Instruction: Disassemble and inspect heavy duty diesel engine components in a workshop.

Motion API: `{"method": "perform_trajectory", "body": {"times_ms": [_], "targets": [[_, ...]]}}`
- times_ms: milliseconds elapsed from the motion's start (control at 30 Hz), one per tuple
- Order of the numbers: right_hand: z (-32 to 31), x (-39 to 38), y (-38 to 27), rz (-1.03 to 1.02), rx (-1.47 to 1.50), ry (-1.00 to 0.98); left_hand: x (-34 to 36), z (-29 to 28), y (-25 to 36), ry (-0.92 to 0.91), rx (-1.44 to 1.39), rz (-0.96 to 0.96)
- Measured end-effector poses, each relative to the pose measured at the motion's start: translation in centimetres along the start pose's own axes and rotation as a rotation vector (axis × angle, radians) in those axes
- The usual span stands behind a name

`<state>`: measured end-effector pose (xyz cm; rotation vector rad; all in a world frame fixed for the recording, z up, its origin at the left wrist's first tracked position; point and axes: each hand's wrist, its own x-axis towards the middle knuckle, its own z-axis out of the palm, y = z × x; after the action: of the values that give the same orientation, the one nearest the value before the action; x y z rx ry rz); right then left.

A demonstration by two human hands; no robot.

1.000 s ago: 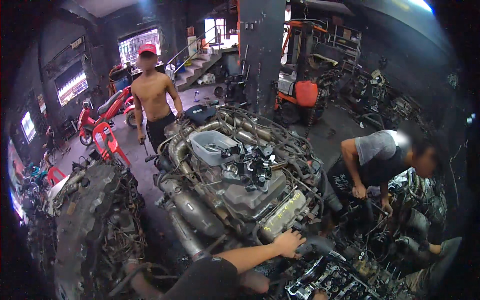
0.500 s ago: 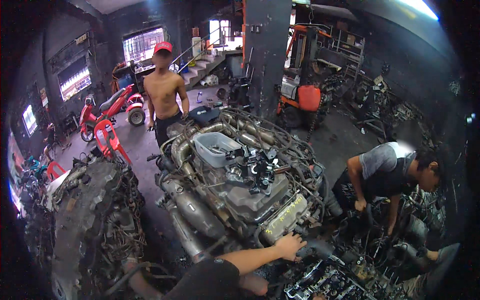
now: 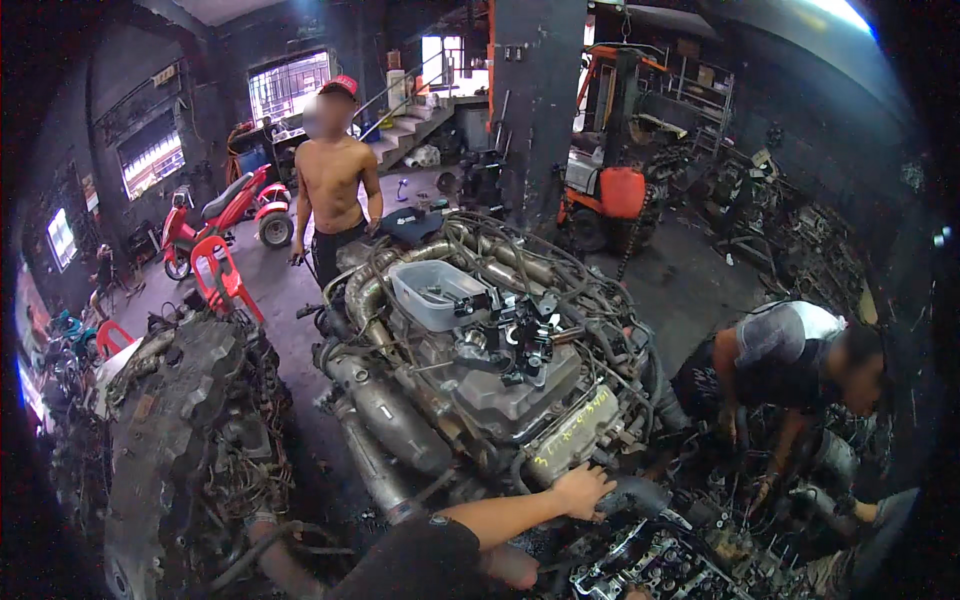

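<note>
- Our left hand [image 3: 580,491] reaches in from the lower edge, at the near end of the central engine [image 3: 510,392]; its fingers look loosely spread, with nothing seen pinched between them.
- The pale metal valve cover [image 3: 572,438] lies just beyond those fingers, on the engine's near side; its long axis slants from lower left to upper right. Whether we touch it we cannot tell.
- A thick dark hose [image 3: 642,495] sits just right of our fingertips, and an opened engine [image 3: 655,565] lies below and to the right.
- Our left hand is the nearer to the cover; a sliver of skin [image 3: 637,594] at the lower edge may be our right hand, and we cannot tell how its fingers stand.
- We count one valve cover with yellow marks, one clear plastic tub [image 3: 435,308] and one engine at left [image 3: 170,440]; the loose brackets [image 3: 525,345] overlap too much to count.
- We count two co-workers, one standing [image 3: 338,185], one bending at right [image 3: 775,345], and two red chairs [image 3: 228,282].
</note>
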<state>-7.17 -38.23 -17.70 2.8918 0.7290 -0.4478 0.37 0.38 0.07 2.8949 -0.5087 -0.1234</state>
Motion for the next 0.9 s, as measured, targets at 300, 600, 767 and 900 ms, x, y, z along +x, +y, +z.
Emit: {"method": "perform_trajectory", "body": {"times_ms": [300,600,767,900], "targets": [[-2.8,-0.1,-0.9,0.011,-0.053,-0.275,0.0,0.7,-0.2,0.014,-0.004,-0.002],[0.3,0.1,0.3,0.023,-0.031,-0.056,-0.1,0.2,-0.1,0.042,0.006,0.022],[4.7,1.0,2.3,-0.001,-0.038,0.096,0.0,0.2,0.0,0.021,-0.005,0.005],[6.4,1.1,3.5,-0.045,-0.048,0.113,0.1,0.2,0.1,0.017,-0.018,0.002]]}}
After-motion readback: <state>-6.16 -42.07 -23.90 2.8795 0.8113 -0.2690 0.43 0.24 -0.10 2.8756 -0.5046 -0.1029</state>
